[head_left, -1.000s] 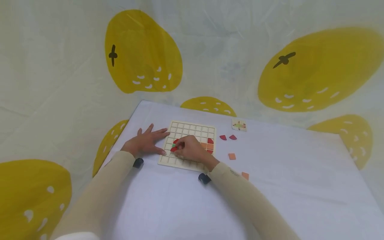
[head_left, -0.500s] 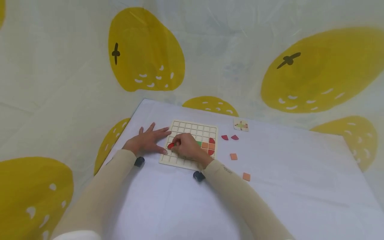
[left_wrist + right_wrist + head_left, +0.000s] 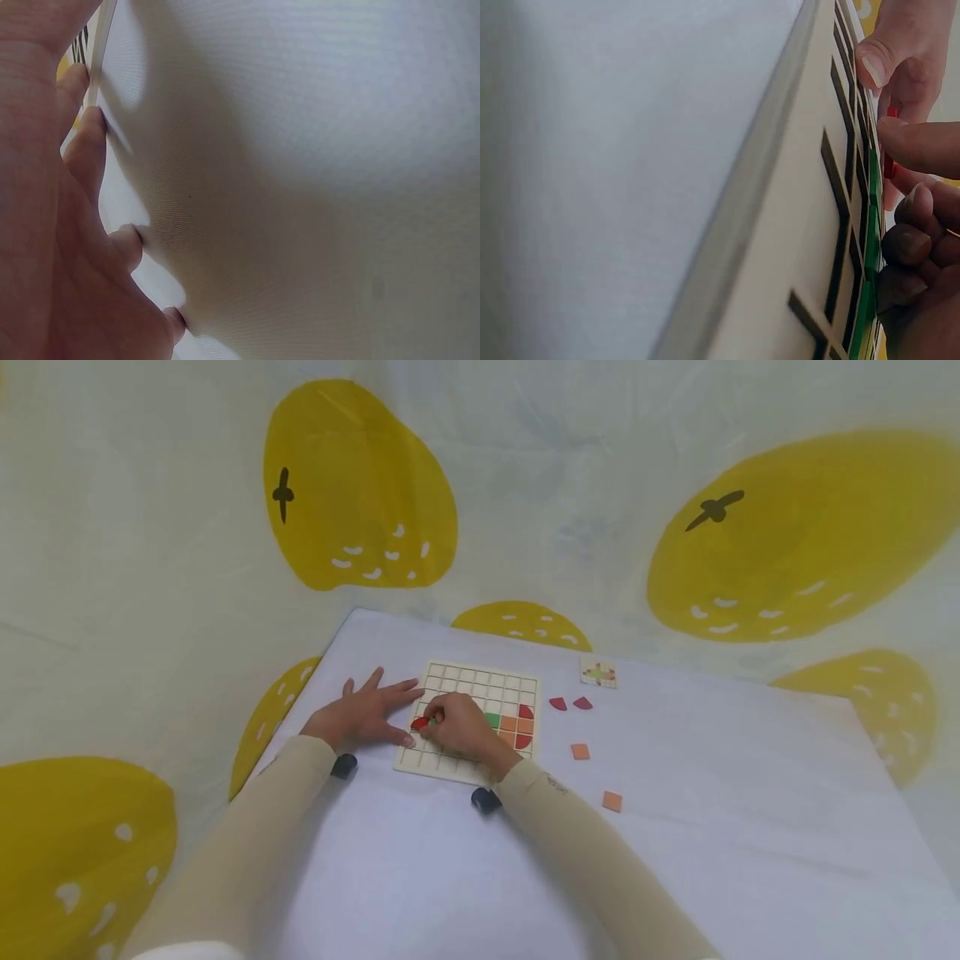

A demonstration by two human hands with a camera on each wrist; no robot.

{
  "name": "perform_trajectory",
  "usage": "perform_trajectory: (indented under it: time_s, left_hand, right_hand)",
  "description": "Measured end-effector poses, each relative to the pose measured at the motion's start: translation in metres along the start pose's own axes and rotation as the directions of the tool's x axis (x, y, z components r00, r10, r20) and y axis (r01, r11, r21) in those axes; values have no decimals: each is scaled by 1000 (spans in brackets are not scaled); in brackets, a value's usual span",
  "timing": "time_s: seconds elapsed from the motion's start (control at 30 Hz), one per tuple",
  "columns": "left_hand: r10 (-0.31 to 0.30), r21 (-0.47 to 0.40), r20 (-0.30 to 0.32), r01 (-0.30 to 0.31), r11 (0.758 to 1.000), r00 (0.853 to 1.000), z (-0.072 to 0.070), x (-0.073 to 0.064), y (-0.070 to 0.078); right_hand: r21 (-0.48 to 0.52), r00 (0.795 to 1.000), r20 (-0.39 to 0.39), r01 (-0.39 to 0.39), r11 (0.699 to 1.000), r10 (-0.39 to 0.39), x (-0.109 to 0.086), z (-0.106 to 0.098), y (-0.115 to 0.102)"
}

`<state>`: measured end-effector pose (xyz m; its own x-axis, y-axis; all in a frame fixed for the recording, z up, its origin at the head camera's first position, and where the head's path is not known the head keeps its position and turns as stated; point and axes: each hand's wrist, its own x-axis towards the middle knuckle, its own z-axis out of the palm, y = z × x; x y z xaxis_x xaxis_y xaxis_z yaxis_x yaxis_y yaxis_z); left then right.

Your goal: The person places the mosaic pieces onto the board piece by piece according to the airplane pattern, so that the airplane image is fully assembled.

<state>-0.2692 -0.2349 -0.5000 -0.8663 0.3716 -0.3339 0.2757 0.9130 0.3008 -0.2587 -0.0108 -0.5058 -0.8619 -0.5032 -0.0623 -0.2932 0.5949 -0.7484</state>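
My right hand (image 3: 463, 727) is over the left part of a pale grid board (image 3: 480, 677), pinching a red quarter-circle tile (image 3: 420, 724) near the board's left edge. In the right wrist view the thumb touches that red tile (image 3: 890, 169), which stands a little above several green tiles (image 3: 864, 315) lying in the grid. My left hand (image 3: 360, 717) is spread flat on the table, thumb and a fingertip at the board's left edge. At the board's right side sit orange square tiles (image 3: 507, 724) and red quarter-circle tiles (image 3: 526, 712). My right hand hides the grid's middle.
Right of the board lie two loose red quarter-circle tiles (image 3: 557, 703) and two orange square tiles (image 3: 580, 751). A small pattern card (image 3: 597, 672) lies farther back. The table (image 3: 712, 860) has a white cloth, with a fruit-printed sheet (image 3: 540, 510) behind it.
My right hand has moved left across the board, and a red tile now shows at its fingertips by the left edge. More green and orange tiles are uncovered. The left hand has stayed put.
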Motion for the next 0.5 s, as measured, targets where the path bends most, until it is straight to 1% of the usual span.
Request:
perform_trajectory:
  time_s: [0.23, 0.5]
  left_hand:
    - [-34, -1, 22, 34, 999, 999, 0, 2, -1]
    - [-32, 7, 22, 32, 999, 999, 0, 2, -2]
  right_hand:
    - [15, 999, -10, -49, 999, 49, 2, 3, 0]
    - [-46, 995, -42, -96, 994, 94, 3, 5, -3]
